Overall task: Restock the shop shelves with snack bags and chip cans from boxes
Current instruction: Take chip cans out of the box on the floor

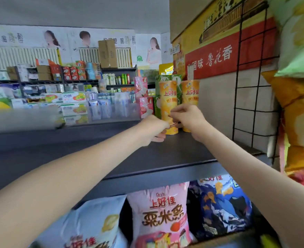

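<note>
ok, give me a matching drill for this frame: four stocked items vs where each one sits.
Items:
1 front orange can
2 pink bag
3 dark blue bag
4 tall cardboard box

Places:
A below the top shelf, right
B across the shop, up high
C upright on the top shelf
D below the top shelf, middle

Pairs: 1-C, 2-D, 3-A, 4-B

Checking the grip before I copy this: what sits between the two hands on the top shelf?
The nearer orange chip can, upright on the shelf; the left hand and right hand both hold its lower half. Shown in the head view.
</note>
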Available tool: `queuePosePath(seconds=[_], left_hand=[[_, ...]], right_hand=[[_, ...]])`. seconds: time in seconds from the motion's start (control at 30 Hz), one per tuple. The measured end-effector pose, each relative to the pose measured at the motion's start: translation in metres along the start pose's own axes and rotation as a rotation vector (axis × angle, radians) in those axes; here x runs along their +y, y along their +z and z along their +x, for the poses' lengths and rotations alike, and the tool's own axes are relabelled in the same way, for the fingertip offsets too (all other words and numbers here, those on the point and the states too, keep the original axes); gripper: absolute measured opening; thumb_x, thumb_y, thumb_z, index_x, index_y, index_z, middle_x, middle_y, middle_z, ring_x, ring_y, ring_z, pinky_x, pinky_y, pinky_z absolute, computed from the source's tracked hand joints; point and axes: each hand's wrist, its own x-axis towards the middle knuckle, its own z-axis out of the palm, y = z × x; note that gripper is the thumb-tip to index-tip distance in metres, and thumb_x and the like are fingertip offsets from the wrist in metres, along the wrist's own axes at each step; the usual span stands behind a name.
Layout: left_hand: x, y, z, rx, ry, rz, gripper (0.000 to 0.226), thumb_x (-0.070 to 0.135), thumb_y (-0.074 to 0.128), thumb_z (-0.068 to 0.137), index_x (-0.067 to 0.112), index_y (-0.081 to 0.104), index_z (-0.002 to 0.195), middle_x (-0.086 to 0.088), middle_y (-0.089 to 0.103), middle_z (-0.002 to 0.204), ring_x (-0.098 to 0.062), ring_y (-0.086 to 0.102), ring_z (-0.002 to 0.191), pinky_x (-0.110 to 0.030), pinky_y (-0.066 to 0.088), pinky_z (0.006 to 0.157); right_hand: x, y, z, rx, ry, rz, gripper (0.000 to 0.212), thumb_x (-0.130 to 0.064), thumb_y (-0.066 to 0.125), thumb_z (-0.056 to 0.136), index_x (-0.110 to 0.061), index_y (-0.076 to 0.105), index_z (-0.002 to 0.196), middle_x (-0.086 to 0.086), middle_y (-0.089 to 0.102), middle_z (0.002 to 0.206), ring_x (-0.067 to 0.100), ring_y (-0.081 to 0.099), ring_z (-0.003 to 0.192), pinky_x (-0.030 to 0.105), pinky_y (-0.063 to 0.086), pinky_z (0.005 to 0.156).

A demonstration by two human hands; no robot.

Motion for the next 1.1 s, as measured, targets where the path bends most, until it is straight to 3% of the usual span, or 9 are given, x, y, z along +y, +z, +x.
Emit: queuePosePath(seconds=[0.17, 0.3, 0.43, 0.5, 0.6, 0.73, 0.8, 0.93, 1.1], left_hand=[[-0.007, -0.035, -0.075, 0.240, 0.029, -0.180, 0.003, 0.009, 0.057, 0.094, 0.011, 0.057, 0.091, -0.006, 0.060, 0.083, -0.014, 0.058, 0.067, -0.021, 0.055, 0.061], [-0.028, -0.060, -0.151, 0.439, 0.035, -0.322, 0.007, 0.009, 0.055, 0.095, 0.008, 0.058, 0.101, -0.008, 0.061, 0.090, -0.015, 0.060, 0.072, -0.021, 0.055, 0.064], [-0.068, -0.074, -0.233, 0.649, 0.047, -0.410, 0.015, 0.004, 0.052, 0.095, 0.012, 0.058, 0.085, -0.005, 0.058, 0.076, -0.015, 0.057, 0.063, -0.020, 0.053, 0.055], [-0.096, -0.081, -0.272, 0.749, 0.006, -0.406, 0.013, 0.004, 0.053, 0.094, 0.012, 0.060, 0.087, -0.004, 0.060, 0.075, -0.014, 0.059, 0.061, -0.019, 0.053, 0.051], [-0.147, -0.095, -0.327, 0.862, -0.129, -0.400, 0.013, 0.004, 0.055, 0.092, 0.014, 0.061, 0.085, -0.001, 0.061, 0.072, -0.011, 0.060, 0.057, -0.018, 0.051, 0.049], [-0.235, -0.115, -0.397, 0.999, -0.405, -0.431, 0.016, 0.006, 0.054, 0.095, 0.014, 0.057, 0.081, -0.002, 0.058, 0.066, -0.013, 0.056, 0.056, -0.023, 0.053, 0.054], [-0.284, -0.127, -0.435, 0.997, -0.532, -0.480, 0.017, 0.005, 0.051, 0.097, 0.009, 0.057, 0.081, -0.001, 0.056, 0.060, -0.011, 0.052, 0.049, -0.021, 0.049, 0.047], [-0.374, -0.157, -0.517, 1.079, -0.805, -0.605, 0.033, 0.005, 0.039, 0.102, 0.013, 0.044, 0.070, -0.002, 0.042, 0.068, -0.014, 0.038, 0.057, -0.023, 0.034, 0.056], [-0.460, -0.223, -0.631, 1.305, -1.060, -0.608, 0.017, 0.010, 0.052, 0.099, 0.009, 0.053, 0.082, -0.007, 0.056, 0.079, -0.017, 0.054, 0.068, -0.029, 0.049, 0.062]], right_hand=[[-0.042, 0.028, -0.044, -0.172, -0.079, 0.167, 0.015, -0.001, 0.058, 0.088, -0.014, 0.061, 0.082, 0.005, 0.060, 0.085, 0.017, 0.057, 0.077, 0.025, 0.053, 0.062], [-0.074, 0.053, -0.106, -0.303, -0.145, 0.310, 0.017, -0.001, 0.056, 0.090, -0.016, 0.060, 0.083, 0.000, 0.058, 0.077, 0.015, 0.057, 0.075, 0.034, 0.054, 0.077], [-0.090, 0.090, -0.183, -0.461, -0.235, 0.368, 0.022, -0.004, 0.061, 0.085, -0.024, 0.062, 0.076, -0.003, 0.061, 0.069, 0.012, 0.057, 0.067, 0.037, 0.050, 0.074], [-0.089, 0.116, -0.224, -0.544, -0.237, 0.371, 0.024, -0.004, 0.062, 0.084, -0.025, 0.062, 0.074, -0.006, 0.061, 0.068, 0.011, 0.057, 0.068, 0.036, 0.051, 0.076], [-0.081, 0.161, -0.289, -0.695, -0.197, 0.358, 0.015, -0.005, 0.062, 0.086, -0.019, 0.062, 0.081, -0.005, 0.061, 0.069, 0.010, 0.057, 0.067, 0.035, 0.052, 0.077], [-0.058, 0.224, -0.375, -0.912, -0.131, 0.269, 0.007, -0.011, 0.062, 0.089, -0.017, 0.063, 0.087, -0.007, 0.059, 0.075, 0.007, 0.055, 0.071, 0.021, 0.046, 0.071], [-0.046, 0.255, -0.418, -1.021, -0.031, 0.230, 0.009, -0.013, 0.061, 0.091, -0.019, 0.062, 0.084, -0.004, 0.061, 0.081, 0.015, 0.059, 0.080, 0.030, 0.050, 0.079], [-0.036, 0.324, -0.499, -1.189, 0.129, 0.150, 0.004, -0.014, 0.061, 0.089, -0.017, 0.064, 0.088, 0.000, 0.065, 0.084, 0.024, 0.063, 0.084, 0.039, 0.053, 0.081], [-0.057, 0.425, -0.603, -1.341, 0.262, 0.074, 0.004, -0.019, 0.061, 0.092, -0.016, 0.064, 0.093, 0.001, 0.066, 0.095, 0.019, 0.064, 0.080, 0.041, 0.056, 0.081]])
